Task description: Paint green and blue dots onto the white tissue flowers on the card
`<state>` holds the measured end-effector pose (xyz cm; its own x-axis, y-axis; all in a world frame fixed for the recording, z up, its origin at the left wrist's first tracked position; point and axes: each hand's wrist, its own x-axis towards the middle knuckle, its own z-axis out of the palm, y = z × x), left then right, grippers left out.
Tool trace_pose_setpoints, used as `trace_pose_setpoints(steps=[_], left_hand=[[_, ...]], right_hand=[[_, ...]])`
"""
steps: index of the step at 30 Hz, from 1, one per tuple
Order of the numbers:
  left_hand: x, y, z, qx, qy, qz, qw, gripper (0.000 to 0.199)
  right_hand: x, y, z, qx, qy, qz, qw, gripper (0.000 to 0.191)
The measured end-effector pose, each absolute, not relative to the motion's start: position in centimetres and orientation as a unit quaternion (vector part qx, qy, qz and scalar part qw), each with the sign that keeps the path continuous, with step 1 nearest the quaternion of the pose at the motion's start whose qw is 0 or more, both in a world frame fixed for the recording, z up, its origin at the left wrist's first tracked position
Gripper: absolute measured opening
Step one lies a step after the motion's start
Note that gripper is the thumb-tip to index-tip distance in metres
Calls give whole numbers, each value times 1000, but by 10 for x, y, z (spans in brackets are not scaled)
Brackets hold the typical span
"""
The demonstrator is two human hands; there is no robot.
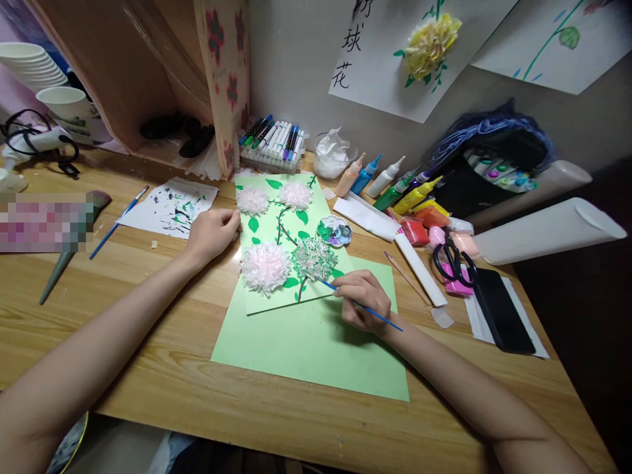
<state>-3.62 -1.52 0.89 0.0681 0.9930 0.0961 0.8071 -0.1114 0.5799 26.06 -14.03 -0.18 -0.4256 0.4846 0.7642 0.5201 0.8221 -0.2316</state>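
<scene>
My right hand (363,299) is closed around a thin blue paintbrush (370,311). The brush tip touches or nearly touches the lower edge of a green-and-white ruffled paper flower (316,258). That flower sits on a light green board (266,304) with painted stems and leaves. Pale pink ruffled flowers (266,266) are also on it. At the board's left edge, my left hand (214,234) is closed, its thumb and finger pinching the edge. Under the board lies a larger green sheet (316,355). A small paint palette (334,232) rests at the board's right side.
Paint bottles (365,176) stand along the back, near a bowl of white tissue (336,155) and a marker box (274,141). Scissors (453,260) and a black phone (498,309) lie at right. A paint-stained paper (172,207) and second brush (118,222) lie at left.
</scene>
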Motion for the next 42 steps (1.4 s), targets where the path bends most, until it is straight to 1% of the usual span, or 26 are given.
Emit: trace_pose_setpoints(steps=[7,15,20,42], left_hand=[[-37,-14,7,706,637,245,190,42],[-37,-14,6,707,635,248,188,42],[-38,-14,6,708,635,246,186,42],[-39,-13,5,707,640,240,179,42]], right_hand=[[265,-142,-2,-303,-842,-23,446,34],[261,-141,0,-304,-843,-23,442,27],[260,-141,1,-293,-843,-34,450,29],[259,-141,3,-305,-840,-42,447,25]])
